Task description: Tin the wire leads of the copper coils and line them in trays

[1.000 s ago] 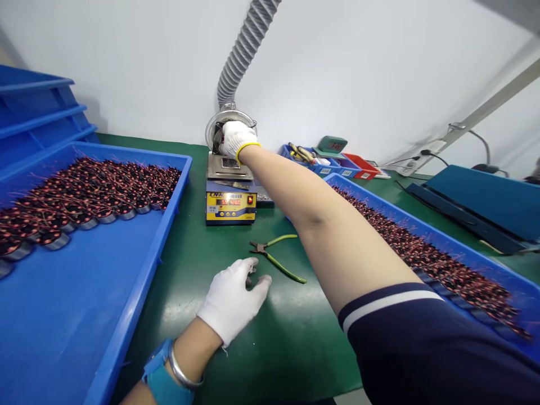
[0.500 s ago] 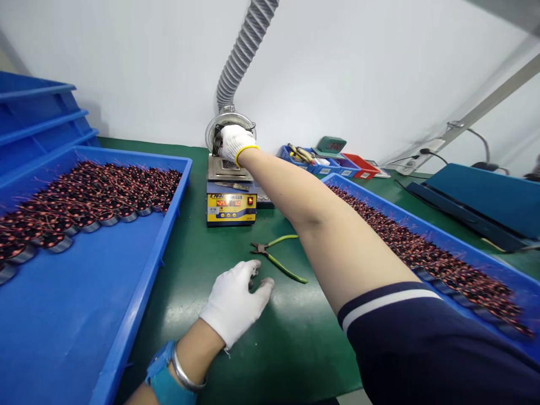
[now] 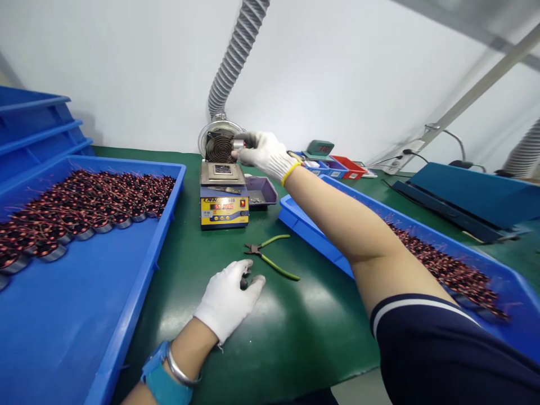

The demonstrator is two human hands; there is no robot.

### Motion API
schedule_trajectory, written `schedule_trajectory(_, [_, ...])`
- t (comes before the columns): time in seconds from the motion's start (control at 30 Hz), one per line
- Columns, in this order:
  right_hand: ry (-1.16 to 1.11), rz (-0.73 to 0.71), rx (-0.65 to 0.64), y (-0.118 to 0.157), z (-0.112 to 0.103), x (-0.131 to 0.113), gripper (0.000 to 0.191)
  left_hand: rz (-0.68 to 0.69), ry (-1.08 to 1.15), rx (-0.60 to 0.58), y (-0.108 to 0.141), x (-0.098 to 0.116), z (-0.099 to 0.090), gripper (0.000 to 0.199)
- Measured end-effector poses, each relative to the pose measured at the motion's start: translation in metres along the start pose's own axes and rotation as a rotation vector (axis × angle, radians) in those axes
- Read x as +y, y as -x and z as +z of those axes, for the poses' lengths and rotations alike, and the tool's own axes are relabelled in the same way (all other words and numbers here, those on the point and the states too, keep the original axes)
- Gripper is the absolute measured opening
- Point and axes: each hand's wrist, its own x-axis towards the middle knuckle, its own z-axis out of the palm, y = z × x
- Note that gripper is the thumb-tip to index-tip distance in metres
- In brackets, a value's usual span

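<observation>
My right hand, in a white glove, is raised just right of the round fan grille. Between its fingertips is a small silvery cylindrical part. Below stands a yellow and blue heating unit with a lit display and a metal top. My left hand, also gloved, rests on the green table, thumb and fingers apart, holding nothing that shows. Pliers with green handles lie opened just beyond it.
A blue tray of wired coil parts is at left, beside stacked trays. Another blue tray with similar parts is at right. A purple bin, small bins, a teal device and a grey hose are behind.
My right hand has drawn back to the right from the metal top and fan, with the silvery part now showing in its fingers. The view has shifted slightly; my left hand keeps its pose.
</observation>
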Motion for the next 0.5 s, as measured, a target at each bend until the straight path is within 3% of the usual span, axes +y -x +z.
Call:
schedule_trajectory(0.3, [-0.492, 0.145, 0.039, 0.105, -0.041, 0.049, 0.046, -0.034, 0.03, -0.014, -0.002, -0.004, 0.001, 0.046])
schedule_trajectory(0.5, [-0.491, 0.206, 0.107, 0.154, -0.074, 0.072, 0.047, -0.097, -0.018, -0.026, -0.003, -0.002, 0.0, 0.052])
